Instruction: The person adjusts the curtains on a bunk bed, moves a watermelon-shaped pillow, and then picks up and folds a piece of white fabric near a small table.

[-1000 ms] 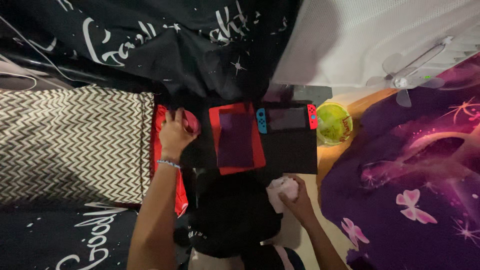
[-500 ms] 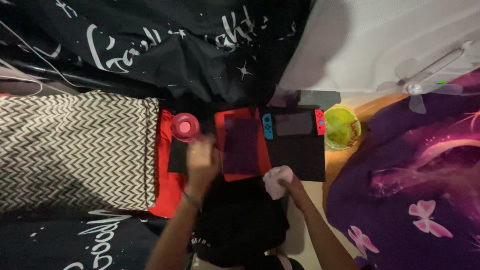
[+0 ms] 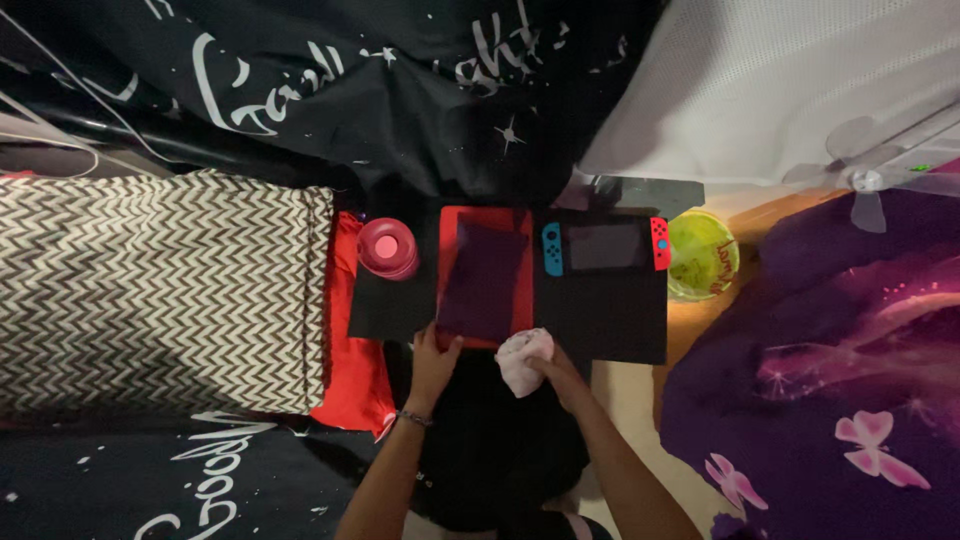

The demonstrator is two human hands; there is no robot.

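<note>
Head view, dim light. A black mat (image 3: 610,320) is laid flat between bedding.

Left hand (image 3: 433,362): placed at the mat's near edge, fingers spread and extended, tips resting on the near end of a dark purple case (image 3: 483,280). Not curled around it; a flat touch only.

The purple case is seen lying on a red tablet (image 3: 524,275), near the middle of the mat, its long side running from the far edge toward the near edge.

Right hand (image 3: 556,366): clenched on a crumpled white cloth (image 3: 522,358), held at the mat's near edge, just beside the case's near right corner. Whether the cloth touches the red tablet cannot be told.

A handheld console (image 3: 604,246) with a blue end and a red end is set along the mat's far edge, right of the tablet. A pink round cup (image 3: 387,247) stands at the mat's far left corner. A green bowl (image 3: 703,254) is noted just off the mat's right edge. A zigzag-patterned pillow (image 3: 160,290) lies well to the left; a small fan (image 3: 868,182) at far right.
</note>
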